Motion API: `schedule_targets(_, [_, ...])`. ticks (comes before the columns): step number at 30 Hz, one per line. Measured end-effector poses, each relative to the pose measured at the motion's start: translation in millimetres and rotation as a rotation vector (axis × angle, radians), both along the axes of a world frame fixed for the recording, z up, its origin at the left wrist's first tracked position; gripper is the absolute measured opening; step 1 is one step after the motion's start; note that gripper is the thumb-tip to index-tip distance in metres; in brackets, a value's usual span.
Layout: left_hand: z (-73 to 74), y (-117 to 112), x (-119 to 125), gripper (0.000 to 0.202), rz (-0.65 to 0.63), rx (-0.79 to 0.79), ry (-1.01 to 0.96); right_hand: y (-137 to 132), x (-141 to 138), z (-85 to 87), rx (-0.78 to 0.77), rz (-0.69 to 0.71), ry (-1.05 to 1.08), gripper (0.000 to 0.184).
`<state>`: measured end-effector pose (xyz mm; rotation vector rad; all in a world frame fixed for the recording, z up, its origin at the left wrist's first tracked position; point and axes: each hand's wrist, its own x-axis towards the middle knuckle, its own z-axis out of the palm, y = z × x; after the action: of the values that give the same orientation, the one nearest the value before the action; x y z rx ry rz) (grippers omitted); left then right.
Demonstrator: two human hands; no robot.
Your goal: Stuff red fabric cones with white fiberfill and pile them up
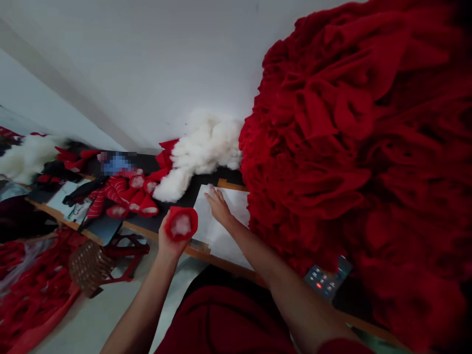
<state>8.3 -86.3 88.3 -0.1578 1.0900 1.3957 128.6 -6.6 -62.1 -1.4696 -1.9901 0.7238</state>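
Red fabric cup (180, 223), stuffed white, is clenched in the left hand (166, 243) just left of the paper (224, 238); the right hand (218, 206) rests on the paper with fingers spread.

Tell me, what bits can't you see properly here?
Head view:
- Fingers of the left hand: behind the red stuffed piece it grips.
- White paper: its right side slips under the red fabric pile.
- Button pad: partly under that pile, labels too small.
- Blurred patch: hides whatever lies there.
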Motion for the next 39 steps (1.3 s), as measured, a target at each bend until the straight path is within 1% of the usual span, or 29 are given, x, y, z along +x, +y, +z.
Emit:
schedule_targets(2, [5.0,5.9,-11.6,0.018,0.009,-0.012,0.015,19.9,-18.3,-5.0,-0.038,0.018,-0.007,0.050])
schedule_targets(5, [11.6,18.9,-24.1,0.021,0.038,-0.029,0.034,33.9,-30.2,-13.9,-0.074,0.005,0.025,0.032])
schedule_targets(6, [12.9,23.9,-26.5,0.022,0.044,-0.032,0.036,35.1,-30.0,-16.8,-0.087,-0.004,0.037,0.028])
schedule_targets(8, [13.1,34.0,-28.2,0.022,0.050,-0.031,0.033,32.4,-24.1,-18.6,-0.109,-0.038,0.064,0.027])
schedule_targets(10, [10.2,42.9,-25.0,0.020,0.046,-0.018,0.021,21.3,-11.7,-9.8,-0.122,-0.105,0.083,0.028])
schedule_targets(11, [7.9,46.6,-21.5,0.019,0.037,-0.012,0.012,11.9,-3.3,-0.2,-0.117,-0.155,0.108,0.029])
schedule_targets(13, [2.2,51.7,-10.6,0.018,-0.004,0.002,-0.018,-13.6,15.8,28.4,-0.078,-0.262,0.179,0.030])
schedule_targets(15, [-3.1,53.4,5.1,0.018,-0.066,0.018,-0.055,-43.8,34.1,64.5,0.064,-0.389,0.487,0.026])
schedule_targets(16, [-5.1,52.9,14.6,0.019,-0.100,0.037,-0.068,-58.2,41.4,82.4,0.152,-0.395,0.560,0.025])
schedule_targets(18, [-7.1,49.2,35.3,0.022,-0.170,0.079,-0.077,-80.4,50.8,111.7,0.335,-0.346,0.549,0.027])
schedule_targets(19, [-7.1,46.1,45.9,0.024,-0.206,0.099,-0.082,-87.4,53.2,121.6,0.403,-0.286,0.492,0.028])
schedule_targets(20, [-6.6,42.4,56.0,0.027,-0.240,0.117,-0.090,-91.7,54.7,128.1,0.451,-0.254,0.408,0.028])
schedule_targets(21, [-5.8,38.2,65.3,0.028,-0.272,0.128,-0.102,-93.8,55.7,131.5,0.478,-0.251,0.320,0.027])
schedule_targets(22, [-4.9,33.6,73.5,0.029,-0.299,0.132,-0.111,-94.4,56.7,132.6,0.487,-0.279,0.239,0.027])
schedule_targets(24, [-3.7,24.2,85.7,0.029,-0.341,0.131,-0.118,-93.7,59.8,130.9,0.471,-0.396,0.134,0.025])
schedule_targets(26, [-3.7,15.3,92.9,0.027,-0.355,0.130,-0.092,-93.1,64.1,127.4,0.450,-0.476,0.102,0.024])
schedule_targets(27, [-4.2,11.4,95.0,0.026,-0.354,0.135,-0.076,-93.1,66.3,125.7,0.445,-0.479,0.097,0.022])
schedule_targets(30, [-6.5,2.1,97.9,0.023,-0.356,0.166,-0.049,-94.3,70.5,121.2,0.431,-0.440,0.086,0.017])
schedule_targets(32, [-7.8,-1.5,97.2,0.023,-0.354,0.174,-0.049,-98.3,71.4,119.4,0.411,-0.403,0.109,0.017])
schedule_targets(37, [-8.2,-6.0,87.0,0.023,-0.310,0.166,-0.062,-124.9,77.5,120.6,0.351,-0.174,0.283,0.030])
schedule_targets(39, [-7.4,-9.4,83.9,0.023,-0.314,0.165,-0.064,-133.5,81.1,120.0,0.343,-0.137,0.342,0.029])
